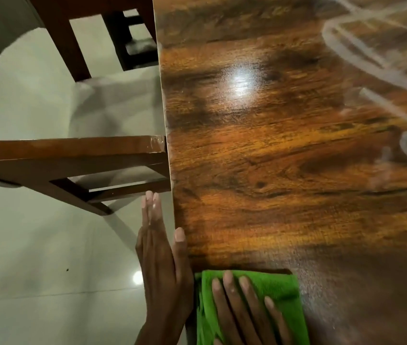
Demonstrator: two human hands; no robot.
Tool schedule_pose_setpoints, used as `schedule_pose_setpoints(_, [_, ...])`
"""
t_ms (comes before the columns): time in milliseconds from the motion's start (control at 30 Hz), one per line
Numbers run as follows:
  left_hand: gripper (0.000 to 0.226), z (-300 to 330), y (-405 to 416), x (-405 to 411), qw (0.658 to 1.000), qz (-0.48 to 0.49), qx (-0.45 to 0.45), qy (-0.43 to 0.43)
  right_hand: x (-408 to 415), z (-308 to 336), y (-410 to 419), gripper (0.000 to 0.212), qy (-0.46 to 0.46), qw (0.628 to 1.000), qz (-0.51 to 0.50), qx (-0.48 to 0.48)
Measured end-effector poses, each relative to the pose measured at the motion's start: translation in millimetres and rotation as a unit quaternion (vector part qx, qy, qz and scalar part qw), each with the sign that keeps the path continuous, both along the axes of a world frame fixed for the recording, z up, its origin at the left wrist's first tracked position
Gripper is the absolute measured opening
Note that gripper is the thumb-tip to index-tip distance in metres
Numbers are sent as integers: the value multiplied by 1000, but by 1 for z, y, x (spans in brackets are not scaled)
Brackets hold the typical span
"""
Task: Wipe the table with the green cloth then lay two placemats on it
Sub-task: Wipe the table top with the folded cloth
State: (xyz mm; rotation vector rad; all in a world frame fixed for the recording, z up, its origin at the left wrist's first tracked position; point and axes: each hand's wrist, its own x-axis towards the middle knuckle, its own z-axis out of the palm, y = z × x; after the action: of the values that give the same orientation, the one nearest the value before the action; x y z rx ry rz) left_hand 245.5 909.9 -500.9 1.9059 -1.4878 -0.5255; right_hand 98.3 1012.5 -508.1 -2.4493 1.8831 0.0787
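The glossy dark wooden table [284, 158] fills the right of the head view, its left edge running top to bottom. A folded green cloth [279, 292] lies on the table near the bottom edge of the frame. My right hand [244, 312] presses flat on the cloth with straight fingers. My left hand [160, 267] is held flat against the table's left edge, fingers straight and pointing away from me, thumb resting on the tabletop rim. No placemats are in view.
Two wooden chairs stand left of the table: one [73, 165] level with the table's middle, another [93, 33] farther back. Pale tiled floor [35, 270] lies beneath. Curved light reflections [371, 58] streak the table's far right.
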Motion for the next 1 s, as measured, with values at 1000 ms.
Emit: schedule_pose_setpoints(1000, [64,4,25,-20,992,-62,10,-105,-62,36,-59,67,-105,988,-103,42])
